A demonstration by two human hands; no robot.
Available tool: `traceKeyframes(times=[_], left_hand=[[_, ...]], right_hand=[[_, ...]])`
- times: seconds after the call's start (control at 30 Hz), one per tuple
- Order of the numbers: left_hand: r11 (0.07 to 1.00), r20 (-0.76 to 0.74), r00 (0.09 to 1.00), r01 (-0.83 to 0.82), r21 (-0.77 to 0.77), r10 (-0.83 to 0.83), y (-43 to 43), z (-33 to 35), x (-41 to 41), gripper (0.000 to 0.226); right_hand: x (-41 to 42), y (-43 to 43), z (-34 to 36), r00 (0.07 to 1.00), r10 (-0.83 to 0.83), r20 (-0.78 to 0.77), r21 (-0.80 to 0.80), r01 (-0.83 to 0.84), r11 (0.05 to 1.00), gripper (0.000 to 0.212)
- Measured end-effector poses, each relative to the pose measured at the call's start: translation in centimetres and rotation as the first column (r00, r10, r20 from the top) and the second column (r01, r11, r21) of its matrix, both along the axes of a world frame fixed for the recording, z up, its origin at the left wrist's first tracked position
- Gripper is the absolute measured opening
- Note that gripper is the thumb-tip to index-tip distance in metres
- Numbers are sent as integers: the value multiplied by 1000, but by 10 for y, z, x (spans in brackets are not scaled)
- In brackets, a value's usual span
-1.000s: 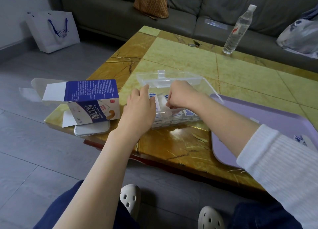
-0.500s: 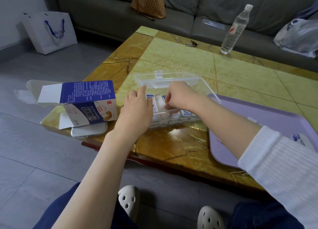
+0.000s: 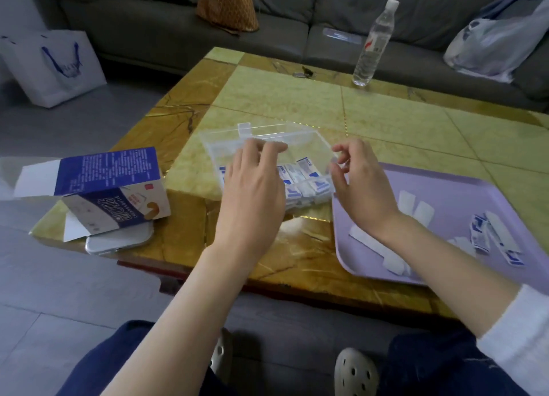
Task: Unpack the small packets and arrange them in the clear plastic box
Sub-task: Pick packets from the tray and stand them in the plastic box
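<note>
Head view: your left hand is over the near-left part of the clear box. Its fingers are loosely spread and gripping nothing; can't tell if the tips touch the plastic. Your right hand is at the box's 3 o'clock edge. Its fingers are half-curled, thumb and index apart, nothing between them.

The box lies on the bench near the middle, and its lid looks folded back toward 12 o'clock. Blue-and-white packets stand in rows in its near-right part, partly hidden by your left hand.

The purple tray is just beside the box at 4 o'clock, with a few loose packets and white strips on it. The opened carton is at the box's 9 o'clock, resting on a phone. The water bottle stands upright at 1 o'clock, by the far bench edge.
</note>
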State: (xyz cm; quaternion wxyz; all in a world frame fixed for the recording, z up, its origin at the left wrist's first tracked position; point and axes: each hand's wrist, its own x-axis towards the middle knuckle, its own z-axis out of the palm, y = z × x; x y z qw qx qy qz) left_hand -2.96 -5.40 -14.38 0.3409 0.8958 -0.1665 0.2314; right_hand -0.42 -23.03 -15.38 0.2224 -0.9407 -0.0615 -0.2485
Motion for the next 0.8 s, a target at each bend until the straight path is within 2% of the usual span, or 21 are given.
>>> traceKeyframes(times=[0.07,0.13,0.23,0.27,0.3,0.37,0.47,0.53,0.6,0.67,0.73,0.8], left_hand=[[989,0,990,143,37,-143,-18,-5,-7,36],[950,-38,962,272,153,-270,-39,-15,-11,32],[881,-124,931,365,301,-344,-63,-31,-10,36],[862,-158,924,381,334,-347,-70,-35,-8,39],[846,-194,919,393,361,-344,-76,-38,-6,42],[817,-232,915,399,416,-329,-85,-44,-2,45],[757,-264,912,407,511,-313,-100,-50,3,45],[706,-281,906,424,568,-317,-107,-56,6,41],[693,-272,903,430,579,-333,-115,-61,9,34],[736,-256,910,415,534,-328,-121,-60,13,31],[783,-243,920,391,485,-309,-128,-58,18,34],[805,-239,926,374,460,-294,-134,-55,22,42]], right_hand=[[-2,-27,-12,994,-96,-51,-16,95,995,21],[-6,-59,-24,949,-238,-205,-90,224,970,31],[-12,-95,-36,716,-491,-496,-200,456,867,51],[-14,-103,-38,661,-513,-547,-194,496,846,54],[-16,-108,-39,644,-498,-581,-154,513,844,57],[-17,-112,-41,680,-424,-599,-49,497,866,59],[-16,-110,-42,783,-273,-559,100,391,915,58],[-13,-105,-43,836,-157,-526,213,308,927,55],[-12,-103,-42,869,-55,-492,297,227,927,50],[-12,-103,-41,894,-27,-447,309,182,934,44],[-12,-108,-44,915,-75,-397,280,198,939,39],[-14,-113,-47,892,-133,-432,211,244,947,43]])
